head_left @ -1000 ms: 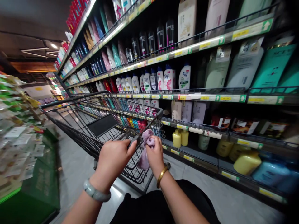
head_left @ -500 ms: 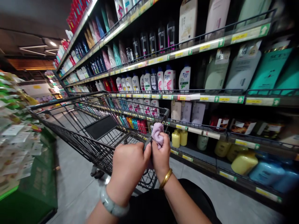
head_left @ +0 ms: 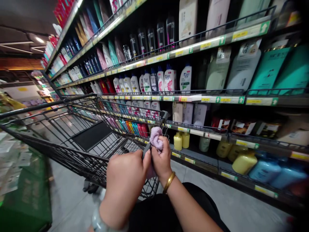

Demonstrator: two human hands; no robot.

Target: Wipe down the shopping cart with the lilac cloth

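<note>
My left hand [head_left: 125, 177], with a pale green bangle at the wrist, is closed round the dark handle [head_left: 146, 148] of a shopping cart. A crumpled lilac cloth [head_left: 156, 135] is in my right hand [head_left: 163, 161], which wears a gold bangle. The right fingers press the cloth against the handle, just beside the left thumb. More of the cloth shows below, between the hands. The black wire shopping cart [head_left: 60, 137] stretches ahead and to the left, its basket holding nothing that I can see. My fingertips are mostly hidden.
A tall shelf [head_left: 210, 99] with bottles runs along the right, near the cart's side. White shampoo bottles [head_left: 170, 80] stand at mid height, yellow bottles [head_left: 178, 141] low down. A green display stand [head_left: 27, 190] with packaged goods is at the left. Grey floor [head_left: 66, 196] lies between.
The shelf and hands have shifted left in view, and the cart's far left side has swung further left, overlapping the green stand. Both hands keep their grips.
</note>
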